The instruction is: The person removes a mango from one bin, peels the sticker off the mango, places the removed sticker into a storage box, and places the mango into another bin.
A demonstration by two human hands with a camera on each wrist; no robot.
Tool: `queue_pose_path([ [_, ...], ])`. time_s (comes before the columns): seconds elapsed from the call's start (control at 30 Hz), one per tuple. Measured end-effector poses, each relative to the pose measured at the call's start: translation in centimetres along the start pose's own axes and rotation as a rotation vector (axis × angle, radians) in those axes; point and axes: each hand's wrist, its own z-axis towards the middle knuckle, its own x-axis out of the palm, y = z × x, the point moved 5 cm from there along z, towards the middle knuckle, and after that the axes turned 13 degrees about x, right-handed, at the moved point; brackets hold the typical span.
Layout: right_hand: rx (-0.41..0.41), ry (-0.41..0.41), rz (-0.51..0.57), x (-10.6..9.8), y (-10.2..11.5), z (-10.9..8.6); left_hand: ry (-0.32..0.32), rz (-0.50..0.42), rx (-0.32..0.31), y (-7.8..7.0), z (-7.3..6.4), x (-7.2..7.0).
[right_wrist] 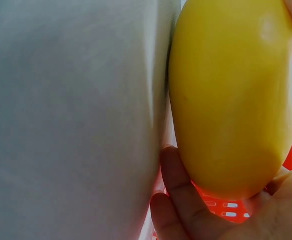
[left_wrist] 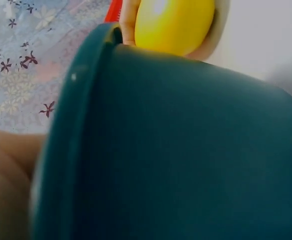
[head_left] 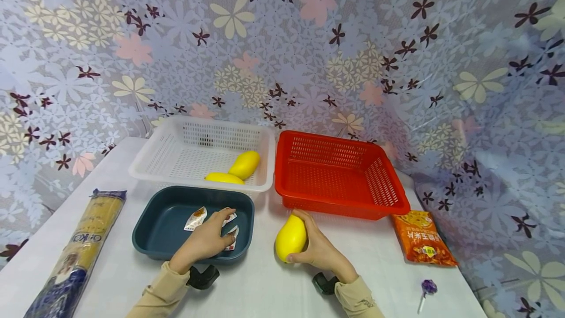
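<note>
A yellow mango (head_left: 291,238) stands on the white table, and my right hand (head_left: 319,247) grips its right side, thumb near and fingers behind. The right wrist view shows the mango (right_wrist: 235,95) large, with fingertips (right_wrist: 173,162) against its lower end. My left hand (head_left: 207,239) reaches into a dark teal bin (head_left: 152,242), thumb and forefinger apart over small white packets (head_left: 231,237). Another packet (head_left: 195,219) lies left of those fingers. In the left wrist view the bin's outer wall (left_wrist: 185,145) hides most of the hand; whether its fingertips touch the packets is unclear.
Behind the bin stands a white basket (head_left: 176,121) with two yellow mangoes (head_left: 244,164). A red basket (head_left: 340,204) is to its right. A noodle pack (head_left: 79,254) lies far left; an orange snack bag (head_left: 421,239) and purple lollipop (head_left: 428,287) lie right.
</note>
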Motion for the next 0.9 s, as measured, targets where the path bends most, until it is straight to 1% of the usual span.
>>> queue_pose_path([
  [0.13,0.001,0.003,-0.004,0.1,-0.1,0.0,0.008,-0.023,0.02,-0.3,-0.1,-0.2],
  [0.23,0.002,0.005,-0.001,0.1,-0.1,0.0,0.007,-0.011,0.03,-0.6,-0.1,-0.8],
  [0.3,0.005,0.005,0.0,0.1,0.0,0.0,-0.009,0.012,0.012,-0.7,-0.2,-1.7],
  [0.4,0.01,0.004,0.0,0.0,0.0,0.0,-0.043,0.026,-0.02,-0.8,-0.3,-3.3],
  [0.47,0.012,0.004,0.001,-0.1,0.0,0.0,-0.078,0.027,-0.038,-0.6,-0.6,-4.6],
  [0.53,0.016,0.003,0.002,-0.1,0.0,0.0,-0.117,0.023,-0.041,-0.2,-0.8,-5.9],
  [0.6,0.015,0.001,-0.001,-0.2,0.0,0.0,-0.178,0.024,-0.039,0.2,-1.1,-7.4],
  [0.67,0.014,0.0,0.001,-0.2,0.0,0.0,-0.262,0.011,-0.044,0.7,-1.4,-8.8],
  [0.73,0.011,-0.001,0.006,-0.2,-0.1,0.0,-0.372,0.002,-0.06,1.4,-1.6,-10.1],
  [0.8,0.007,0.0,0.007,-0.2,-0.1,0.0,-0.498,0.0,-0.077,2.1,-1.8,-11.3],
  [0.9,0.003,0.009,0.013,0.0,-0.1,0.0,-0.681,0.015,-0.114,3.3,-2.2,-12.6],
])
